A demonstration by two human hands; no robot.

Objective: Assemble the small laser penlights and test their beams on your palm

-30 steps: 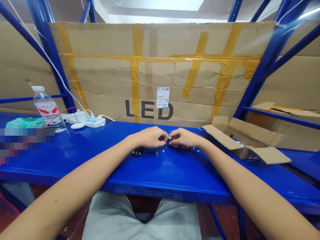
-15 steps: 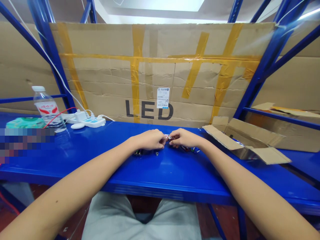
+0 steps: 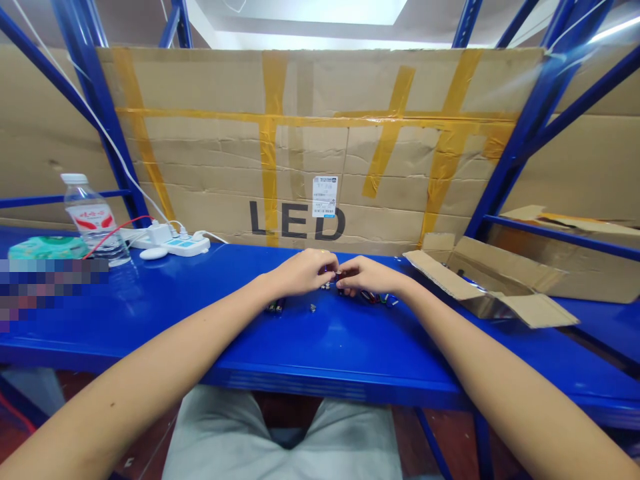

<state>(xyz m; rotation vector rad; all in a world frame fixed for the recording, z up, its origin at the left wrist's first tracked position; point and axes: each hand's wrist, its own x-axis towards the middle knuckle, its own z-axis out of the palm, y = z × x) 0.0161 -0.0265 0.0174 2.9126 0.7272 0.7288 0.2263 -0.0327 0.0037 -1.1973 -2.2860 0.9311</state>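
Note:
My left hand (image 3: pixel 309 272) is curled above the table, thumb and forefinger brought together close to my right hand; whatever they hold is too small to make out. In my right hand (image 3: pixel 364 275) the fingertips pinch a small dark piece (image 3: pixel 340 284), its kind unclear. Tiny silvery parts (image 3: pixel 325 286) lie under the left fingers, and another small metal part (image 3: pixel 313 308) rests nearer the table's front edge. Several small dark pieces (image 3: pixel 276 307) are beside my left wrist. Under my right wrist lie thin coloured pieces (image 3: pixel 376 298), red, green and blue, partly hidden.
The blue table (image 3: pixel 320 353) backs onto a large taped cardboard sheet (image 3: pixel 215 167). An opened carton (image 3: pixel 505 273) stands at right. To the left are a water bottle (image 3: pixel 95 220), a green packet (image 3: pixel 47 248) and a white power strip (image 3: pixel 185 245) with cables.
My left hand has lifted slightly and its fingers have loosened, uncovering silvery parts beneath. The right hand stays nearly in place, with the dark piece now showing at its fingertips.

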